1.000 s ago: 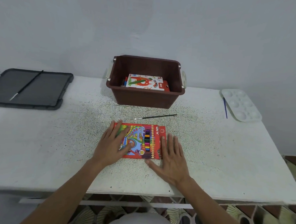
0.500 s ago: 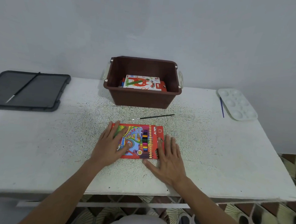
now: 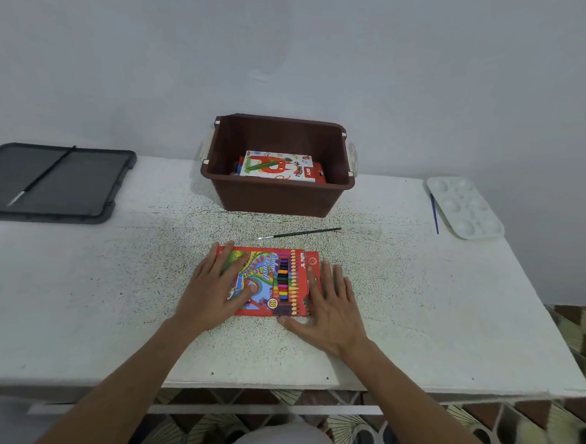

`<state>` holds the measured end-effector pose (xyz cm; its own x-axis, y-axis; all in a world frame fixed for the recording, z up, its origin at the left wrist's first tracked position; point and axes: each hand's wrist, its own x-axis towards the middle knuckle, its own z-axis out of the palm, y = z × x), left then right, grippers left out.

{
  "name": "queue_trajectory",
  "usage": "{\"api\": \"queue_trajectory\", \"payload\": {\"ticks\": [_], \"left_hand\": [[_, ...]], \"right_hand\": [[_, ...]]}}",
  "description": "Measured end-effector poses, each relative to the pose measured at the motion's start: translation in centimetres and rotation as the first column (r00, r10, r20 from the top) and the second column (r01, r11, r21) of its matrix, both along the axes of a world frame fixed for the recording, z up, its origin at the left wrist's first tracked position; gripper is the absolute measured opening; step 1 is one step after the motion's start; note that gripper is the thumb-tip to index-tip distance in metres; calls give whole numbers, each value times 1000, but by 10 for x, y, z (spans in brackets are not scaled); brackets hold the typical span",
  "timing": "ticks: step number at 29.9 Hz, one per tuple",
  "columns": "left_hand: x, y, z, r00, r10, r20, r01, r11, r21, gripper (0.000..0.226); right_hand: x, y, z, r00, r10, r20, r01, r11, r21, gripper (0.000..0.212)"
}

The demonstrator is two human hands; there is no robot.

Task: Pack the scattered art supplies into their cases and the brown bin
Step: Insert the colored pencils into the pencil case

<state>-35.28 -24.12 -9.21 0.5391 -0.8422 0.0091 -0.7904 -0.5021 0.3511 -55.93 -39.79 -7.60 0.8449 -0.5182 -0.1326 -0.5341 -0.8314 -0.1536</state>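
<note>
Both hands lie flat, fingers straight and spread, on a flat red cardboard box of colour pencils; neither hand is curled round anything. The left hand covers the left part of the box lid, with its thumb resting on the printed picture. The right hand has its fingers over the box's right edge, and its thumb stretches along the box's near edge.

The pencil box lies closed, face up, at the middle of a white speckled table, near its front edge.

Just behind the box, a thin black paintbrush lies loose on the table. Behind the brush stands a brown rectangular plastic bin, against the back wall. Inside it lies a white oil pastels box, resting on top of another red box.

At the far right of the table lies a white plastic paint palette with round wells, and a thin blue paintbrush lies just beside its left edge. At the far left is a dark grey flat tray, with a second black brush lying aslant on it.
</note>
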Motion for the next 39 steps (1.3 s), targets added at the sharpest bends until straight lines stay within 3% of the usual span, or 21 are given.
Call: {"api": "queue_trajectory", "payload": {"ticks": [8,23,27,30,33,37,39], "left_hand": [[0,1,-1,1000,-4,15,4,1000,-8,86],[-1,1,3,1000,-3,2,3,1000,-7,86],[0,1,1,1000,-1,-1,1,1000,-6,85],[0,1,1,1000,1,-1,-1,1000,-10,85],[-1,1,1,1000,0,-12,0,1000,-6,87],[0,1,1,1000,2,-6,-2,1000,15,87],[1,1,1,1000,-1,-4,2,1000,12,86]], "right_hand": [[11,-4,5,1000,21,-4,-21,999,49,130],[31,-19,14,997,-46,54,35,983,183,113],[31,-11,16,980,-118,160,60,943,328,112],[33,-2,16,899,-297,323,51,803,594,96],[35,7,19,708,-582,400,-61,515,855,70],[36,5,25,525,-780,340,-142,313,939,48],[38,5,27,522,-793,314,-138,285,949,48]]}}
